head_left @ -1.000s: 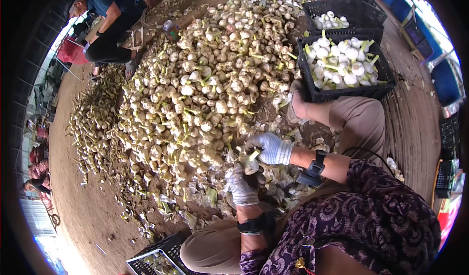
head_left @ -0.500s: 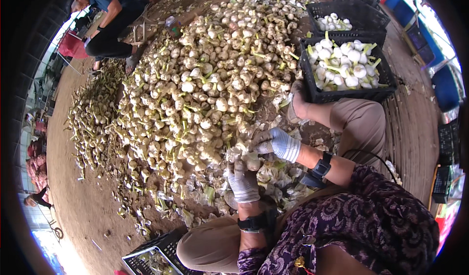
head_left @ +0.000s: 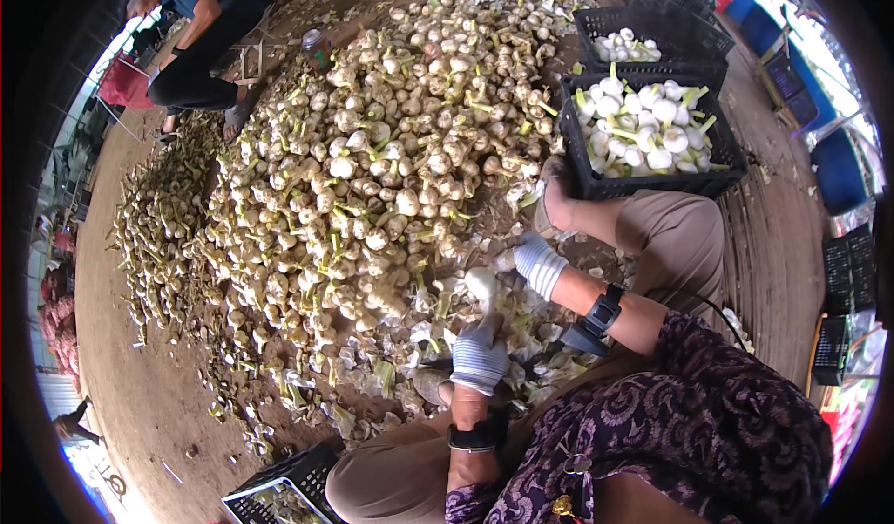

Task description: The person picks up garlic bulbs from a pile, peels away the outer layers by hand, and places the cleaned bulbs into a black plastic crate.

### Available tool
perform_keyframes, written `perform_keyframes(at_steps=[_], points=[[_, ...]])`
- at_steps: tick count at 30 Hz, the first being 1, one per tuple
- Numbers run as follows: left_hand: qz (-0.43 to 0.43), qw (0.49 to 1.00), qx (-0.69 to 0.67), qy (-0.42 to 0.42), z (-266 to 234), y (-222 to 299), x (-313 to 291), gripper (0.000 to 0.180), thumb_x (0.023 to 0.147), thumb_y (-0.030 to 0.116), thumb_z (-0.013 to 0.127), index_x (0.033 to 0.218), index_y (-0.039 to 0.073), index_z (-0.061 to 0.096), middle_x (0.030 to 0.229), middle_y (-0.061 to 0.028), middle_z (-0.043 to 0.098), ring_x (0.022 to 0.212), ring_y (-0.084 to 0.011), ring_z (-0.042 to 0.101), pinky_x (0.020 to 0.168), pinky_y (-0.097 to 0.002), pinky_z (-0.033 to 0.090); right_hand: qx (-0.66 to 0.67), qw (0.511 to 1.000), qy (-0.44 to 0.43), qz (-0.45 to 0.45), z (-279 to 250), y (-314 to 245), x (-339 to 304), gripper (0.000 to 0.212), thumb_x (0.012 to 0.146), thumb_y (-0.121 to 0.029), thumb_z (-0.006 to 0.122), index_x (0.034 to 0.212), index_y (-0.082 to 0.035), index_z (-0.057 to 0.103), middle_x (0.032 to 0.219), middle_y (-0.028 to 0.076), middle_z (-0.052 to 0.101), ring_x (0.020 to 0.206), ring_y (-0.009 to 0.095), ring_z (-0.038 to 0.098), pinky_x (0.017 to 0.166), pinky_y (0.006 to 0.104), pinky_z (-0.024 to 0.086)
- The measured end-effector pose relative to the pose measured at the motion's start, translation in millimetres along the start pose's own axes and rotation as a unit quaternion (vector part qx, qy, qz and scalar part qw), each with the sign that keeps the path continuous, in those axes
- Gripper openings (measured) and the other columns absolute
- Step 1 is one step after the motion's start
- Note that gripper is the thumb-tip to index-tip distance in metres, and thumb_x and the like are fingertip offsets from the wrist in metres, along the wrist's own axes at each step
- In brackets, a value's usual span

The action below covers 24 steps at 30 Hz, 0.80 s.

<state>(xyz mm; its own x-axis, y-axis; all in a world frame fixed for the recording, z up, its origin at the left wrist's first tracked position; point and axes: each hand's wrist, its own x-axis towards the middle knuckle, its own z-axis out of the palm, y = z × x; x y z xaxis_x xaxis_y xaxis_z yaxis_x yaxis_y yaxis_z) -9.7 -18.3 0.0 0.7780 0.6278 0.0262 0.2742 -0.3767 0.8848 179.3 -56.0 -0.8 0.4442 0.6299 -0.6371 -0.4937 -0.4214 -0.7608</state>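
My left hand [head_left: 480, 358], in a striped white glove with soiled fingers, is closed on a garlic bulb [head_left: 481, 284]. The bulb's white round end stands out above the fingertips. At its right side is my right hand [head_left: 535, 261], gloved the same way, with fingers curled together; whether they pinch a bit of skin is too blurred to tell. Under both hands lie loose papery garlic skins [head_left: 531, 328]. Just beyond them rises a large heap of unpeeled, soil-stained garlic [head_left: 372, 179] with green stem stubs.
A black crate [head_left: 643, 186] of clean white bulbs stands by my right foot, another crate [head_left: 596, 30] behind it. Near my left knee is a further black crate [head_left: 298, 473]. A person [head_left: 200, 40] sits at the far left, near a can [head_left: 316, 49] beside the heap.
The bulb now shows a smooth white surface where loose skin hung before. My left hand has moved slightly right and nearer to me; my right hand remains close to the bulb.
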Motion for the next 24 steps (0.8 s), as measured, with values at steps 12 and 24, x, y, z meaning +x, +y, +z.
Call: perform_keyframes(at_steps=[12,24], points=[[-0.299,0.897,-0.324,0.016,2.6,-25.5,8.4,0.055,0.082,0.037,0.059,0.127,0.010,0.040,0.103,-0.0110,0.057,0.085,-0.0284,0.061,0.062,-0.0347,0.052,0.150,0.982,-0.113,0.029,-6.4,6.5,-15.2,0.020,0.080,-0.008,0.056,0.096,0.001,0.062,0.074,0.012,0.064,0.048,0.013,0.056,0.038,0.0228,0.043],[-0.386,0.800,-0.450,0.092,6.7,-44.4,2.6,0.019,0.072,-0.004,0.053,0.088,-0.006,0.062,0.076,-0.0105,0.062,0.062,-0.0175,0.059,0.055,-0.0255,0.049,-0.338,0.936,0.024,-0.094,30.8,52.8,121.4,0.023,0.075,-0.010,0.059,0.098,-0.013,0.062,0.087,0.009,0.065,0.079,0.024,0.061,0.074,0.0334,0.049]])
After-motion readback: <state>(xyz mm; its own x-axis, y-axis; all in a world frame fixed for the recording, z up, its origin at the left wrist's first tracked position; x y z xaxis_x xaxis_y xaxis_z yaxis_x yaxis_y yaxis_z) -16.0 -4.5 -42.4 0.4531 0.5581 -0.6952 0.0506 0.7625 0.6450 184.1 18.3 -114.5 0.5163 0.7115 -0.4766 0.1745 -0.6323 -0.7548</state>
